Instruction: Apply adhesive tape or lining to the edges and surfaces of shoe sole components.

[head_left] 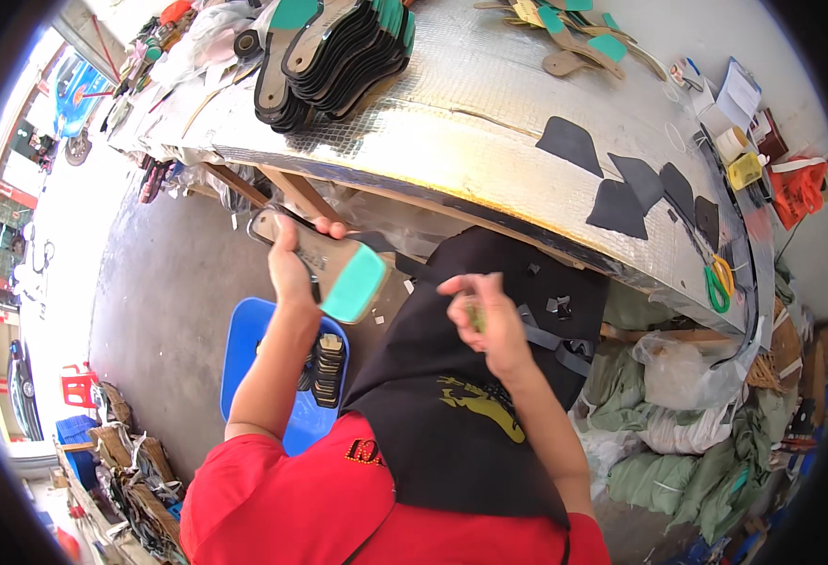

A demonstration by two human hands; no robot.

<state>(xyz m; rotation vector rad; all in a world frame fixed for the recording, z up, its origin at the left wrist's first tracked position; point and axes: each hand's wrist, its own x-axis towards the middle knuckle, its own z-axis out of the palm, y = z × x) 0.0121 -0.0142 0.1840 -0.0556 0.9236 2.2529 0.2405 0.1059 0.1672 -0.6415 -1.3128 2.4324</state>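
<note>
My left hand (292, 259) grips a tan shoe insole (324, 256) with a teal patch at one end and a dark edge. The insole is held in the air in front of the bench. From beside the teal patch, a black strip (412, 266) stretches toward my right hand (486, 320). That hand is closed, with something yellow-green showing between its fingers; what it is cannot be made out. Over my lap lies a black apron (433, 405) with small dark scraps (558, 306) on it.
Stacked insoles (353, 56) stand on the silvery bench (461, 104), with loose ones (574, 42) farther back. Dark cut pieces (618, 209) and scissors (718, 282) lie at its right. Below my left arm is a blue bin (244, 348) holding stacked pieces. Bagged bundles (654, 480) fill the lower right.
</note>
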